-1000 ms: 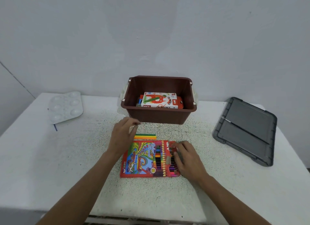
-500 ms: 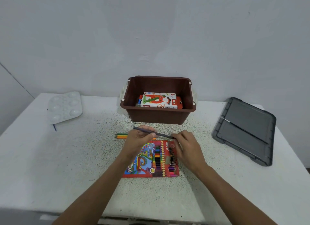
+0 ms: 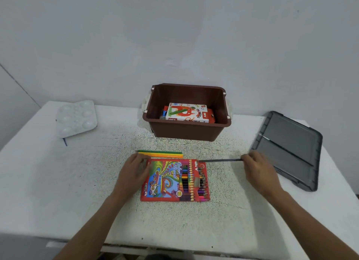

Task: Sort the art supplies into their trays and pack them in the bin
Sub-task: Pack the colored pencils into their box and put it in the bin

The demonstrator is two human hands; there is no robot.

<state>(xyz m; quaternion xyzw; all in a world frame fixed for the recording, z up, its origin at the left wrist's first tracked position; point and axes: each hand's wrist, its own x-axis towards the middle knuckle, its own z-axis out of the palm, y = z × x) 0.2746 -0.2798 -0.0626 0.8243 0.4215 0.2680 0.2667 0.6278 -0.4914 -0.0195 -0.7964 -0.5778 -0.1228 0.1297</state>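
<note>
Head: right hand (image 3: 259,172) pinches dark pencil (image 3: 221,160) (tip by box (image 3: 163,180) corner).

right hand (image 3: 258,172) pinching dark pencil (image 3: 219,160), left hand (image 3: 134,172) against pencil box (image 3: 165,180), brown bin (image 3: 186,131) behind

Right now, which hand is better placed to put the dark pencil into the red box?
Right. The right hand pinches the dark pencil, its tip at the red pencil box; the left hand rests at its left edge.
</note>
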